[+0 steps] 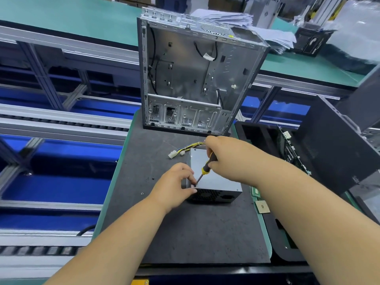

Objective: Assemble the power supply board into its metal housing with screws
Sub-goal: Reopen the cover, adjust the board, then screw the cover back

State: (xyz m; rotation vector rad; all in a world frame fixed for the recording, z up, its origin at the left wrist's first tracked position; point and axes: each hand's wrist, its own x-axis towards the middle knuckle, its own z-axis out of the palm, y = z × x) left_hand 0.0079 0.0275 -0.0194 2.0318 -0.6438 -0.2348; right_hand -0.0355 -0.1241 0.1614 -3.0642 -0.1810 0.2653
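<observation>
Left hand (pixel 174 183) steadying housing (pixel 213 182), right hand (pixel 226 157) gripping screwdriver (pixel 206 167)

Open computer case (pixel 197 79), upright at far edge of dark mat (pixel 185 233); stacked papers (pixel 257 25) behind; circuit board (pixel 292 149) in black tray, right; conveyor rails (pixel 61 120), left.

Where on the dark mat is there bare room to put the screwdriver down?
Bare mat lies between the power supply and the near edge, and left of the left hand, barring small screws. Crowded: cable bundle and computer case behind, right hand above.
</observation>
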